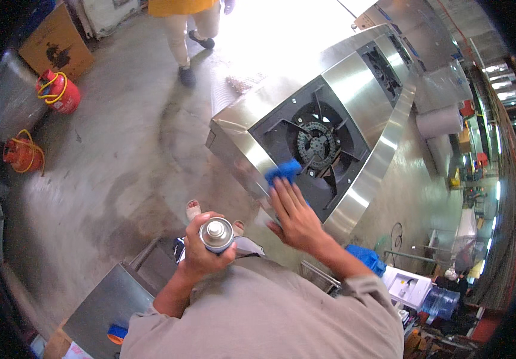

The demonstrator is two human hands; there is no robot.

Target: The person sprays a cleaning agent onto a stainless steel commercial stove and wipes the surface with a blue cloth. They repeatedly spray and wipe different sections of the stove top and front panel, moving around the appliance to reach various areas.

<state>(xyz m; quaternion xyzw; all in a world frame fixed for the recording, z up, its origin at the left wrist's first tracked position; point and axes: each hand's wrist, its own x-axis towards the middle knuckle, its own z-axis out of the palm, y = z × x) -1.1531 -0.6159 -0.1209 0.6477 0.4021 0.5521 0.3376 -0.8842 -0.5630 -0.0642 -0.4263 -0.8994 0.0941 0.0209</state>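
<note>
Wrapped round a spray can (216, 233) with a white nozzle, my left hand (197, 254) holds it upright in front of my body. My right hand (297, 218) reaches forward with a blue cloth (283, 172) under its fingertips, slightly blurred. The cloth lies at the near edge of a black burner pan on a stainless steel gas stove (348, 78). A round burner (318, 145) with pan supports sits in the middle of that pan. Something pale near my right thumb is too indistinct to name.
Two red gas cylinders (60, 93) with yellow hoses and a cardboard box (56, 46) stand at the left. Another person (183, 30) is on the floor beyond the stove. A metal surface (107, 302) lies at lower left, a blue water bottle (440, 302) at lower right.
</note>
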